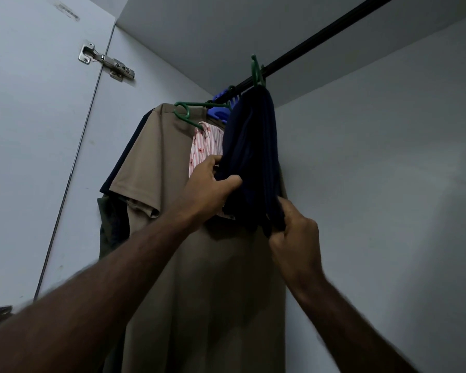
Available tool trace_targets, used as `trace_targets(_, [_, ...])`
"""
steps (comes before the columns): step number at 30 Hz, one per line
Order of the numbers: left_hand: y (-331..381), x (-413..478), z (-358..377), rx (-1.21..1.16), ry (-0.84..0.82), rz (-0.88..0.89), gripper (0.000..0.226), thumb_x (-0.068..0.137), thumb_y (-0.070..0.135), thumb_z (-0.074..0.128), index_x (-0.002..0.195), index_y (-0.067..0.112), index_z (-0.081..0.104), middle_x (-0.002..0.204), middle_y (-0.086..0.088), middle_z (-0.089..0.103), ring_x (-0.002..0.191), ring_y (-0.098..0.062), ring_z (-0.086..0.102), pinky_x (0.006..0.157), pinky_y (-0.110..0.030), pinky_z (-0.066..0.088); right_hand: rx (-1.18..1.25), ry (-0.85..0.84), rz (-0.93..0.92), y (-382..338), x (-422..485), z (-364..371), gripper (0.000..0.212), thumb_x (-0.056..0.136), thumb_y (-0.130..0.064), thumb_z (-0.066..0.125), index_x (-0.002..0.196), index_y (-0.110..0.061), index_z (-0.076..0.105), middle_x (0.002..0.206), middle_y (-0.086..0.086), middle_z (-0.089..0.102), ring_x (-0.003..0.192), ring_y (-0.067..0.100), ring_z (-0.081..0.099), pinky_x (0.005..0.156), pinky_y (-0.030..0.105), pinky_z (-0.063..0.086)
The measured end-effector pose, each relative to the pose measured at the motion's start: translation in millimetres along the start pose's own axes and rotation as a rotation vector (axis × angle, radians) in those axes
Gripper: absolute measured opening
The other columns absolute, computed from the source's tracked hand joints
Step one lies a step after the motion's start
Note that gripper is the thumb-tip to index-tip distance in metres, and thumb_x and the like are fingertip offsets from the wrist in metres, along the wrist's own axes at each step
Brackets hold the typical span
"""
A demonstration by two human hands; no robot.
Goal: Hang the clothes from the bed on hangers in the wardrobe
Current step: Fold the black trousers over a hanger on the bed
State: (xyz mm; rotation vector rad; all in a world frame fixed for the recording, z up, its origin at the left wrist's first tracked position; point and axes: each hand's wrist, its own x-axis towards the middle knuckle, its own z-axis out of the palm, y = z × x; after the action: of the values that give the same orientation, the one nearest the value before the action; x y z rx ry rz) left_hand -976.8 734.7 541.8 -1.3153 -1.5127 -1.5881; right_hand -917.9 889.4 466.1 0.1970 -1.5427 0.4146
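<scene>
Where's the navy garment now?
Head view, centre: the navy garment hangs from a green hanger on the rail, right of the pink striped shirt.

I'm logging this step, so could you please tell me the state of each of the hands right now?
The left hand is closed, gripping the navy garment.
The right hand is closed, pinching that navy garment's lower edge.

navy cloth garment (253, 146) hangs from black metal rail (320, 39) | pink striped cloth shirt (206, 146) just left | tan cloth shirt (151, 162) further left

Dim, bluish light – dark shadow low down, forearms blurred, wide-angle bend at edges
</scene>
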Motion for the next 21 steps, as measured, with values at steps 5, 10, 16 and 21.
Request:
trace_targets(5, [6.8,7.1,11.6,-0.104,-0.049,-0.09,0.044,0.091,0.04,0.062,0.124,0.012,0.056,0.11,-0.006,0.07,0.092,-0.014,0.071,0.078,-0.029,0.058,-0.061,-0.007,0.0,-15.2,14.4,10.7,0.059,0.087,0.001,0.059,0.142,-0.017,0.05,0.12,0.007,0.068,0.106,0.023,0.065,0.091,0.027,0.052])
trace_targets(10, [11.4,19.3,9.7,0.108,-0.01,-0.202,0.071,0.072,0.039,0.082,0.131,0.013,0.05,0.118,-0.002,0.063,0.104,-0.019,0.064,0.089,-0.037,0.056,-0.017,-0.227,-0.149,-22.6,-9.2,23.9,0.061,0.09,-0.023,0.061,0.147,-0.016,0.04,0.145,0.0,0.05,0.135,0.011,0.044,0.113,0.029,0.038])
trace_targets(16, [-7.9,21.6,-11.0,0.102,0.035,-0.26,0.062,0.08,0.02,0.076,0.134,0.009,0.047,0.122,-0.008,0.059,0.107,-0.025,0.061,0.091,-0.043,0.055,0.271,0.035,0.258,30.5,25.3,8.5,0.034,0.089,-0.046,0.065,0.11,-0.02,0.069,0.102,-0.006,0.071,0.098,0.011,0.066,0.087,0.035,0.055])
trace_targets(21, [-14.2,18.1,-18.5,-0.136,0.012,-0.359,0.05,0.084,0.019,0.07,0.13,0.009,0.051,0.123,-0.01,0.062,0.108,-0.025,0.063,0.084,-0.036,0.055,0.647,-0.238,0.77,81.4,60.0,-1.1,0.073,0.079,-0.061,0.07,0.135,-0.018,0.05,0.127,0.002,0.062,0.109,0.02,0.061,0.087,0.037,0.054])
